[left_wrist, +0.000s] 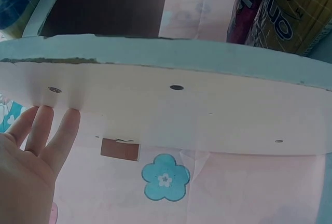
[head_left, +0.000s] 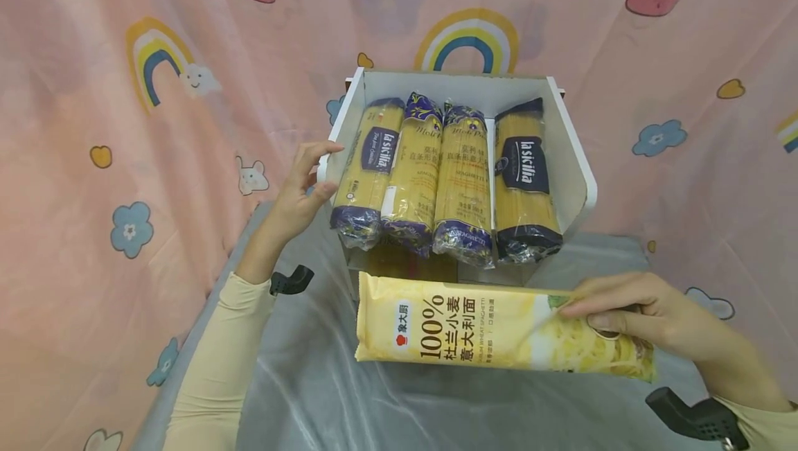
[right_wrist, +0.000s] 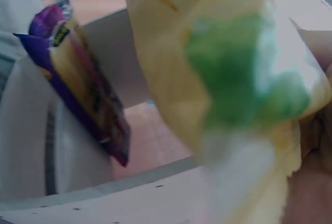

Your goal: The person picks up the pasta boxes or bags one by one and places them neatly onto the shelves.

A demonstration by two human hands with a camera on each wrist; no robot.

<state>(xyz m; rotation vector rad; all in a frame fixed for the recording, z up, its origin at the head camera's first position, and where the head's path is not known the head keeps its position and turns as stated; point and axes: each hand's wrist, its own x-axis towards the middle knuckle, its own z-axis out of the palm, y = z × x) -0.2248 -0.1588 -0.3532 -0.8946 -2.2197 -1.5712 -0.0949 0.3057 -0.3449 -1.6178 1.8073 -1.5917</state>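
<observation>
My right hand (head_left: pixel 661 316) pinches one end of a yellow spaghetti packet (head_left: pixel 505 330). The packet lies lengthwise across the view, in front of a white rack (head_left: pixel 576 160). My left hand (head_left: pixel 302 191) is at the rack's left side; in the left wrist view its fingers (left_wrist: pixel 63 136) touch the outer side panel (left_wrist: pixel 223 117). Side by side on the rack's top level are a purple-label spaghetti pack (head_left: pixel 368 160), two purple-ended spaghetti packs (head_left: pixel 414 167) and a dark-blue-label spaghetti pack (head_left: pixel 526 208), beyond a thin divider. The right wrist view shows the yellow packet (right_wrist: pixel 166 63) blurred and close.
A lower level of the rack holds yellowish contents (head_left: pixel 405 264), mostly hidden. In the right wrist view a purple-edged packet (right_wrist: pixel 88 84) leans inside the rack. Grey cloth (head_left: pixel 324 382) covers the surface; a pink patterned curtain (head_left: pixel 299 42) hangs behind and at the sides.
</observation>
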